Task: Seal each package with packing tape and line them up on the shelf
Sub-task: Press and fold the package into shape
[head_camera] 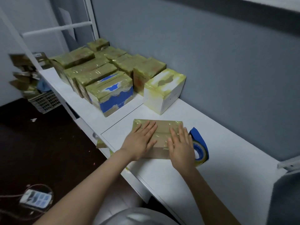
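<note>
Both hands lie flat with fingers straight, gripping nothing: the left hand (pixel 141 140) and right hand (pixel 181 146) press on the top of one brown package (pixel 162 127). It sits near the front edge of the white shelf (pixel 227 151), with glossy tape across its top. One blue tape dispenser (pixel 198 138) stands just beside the right hand.

By the look of it, the tape is being smoothed down, so sealing is nearly done and lining up is left. Further along, one white box (pixel 164 95) ends two tight rows of taped boxes (pixel 95 72). There are at least ten, too close-packed for an exact count, and one blue-printed box (pixel 113 96) stands in front. Past the far end, one crate (pixel 43 101) holds blurred brown shapes, possibly more packages; I cannot tell.
</note>
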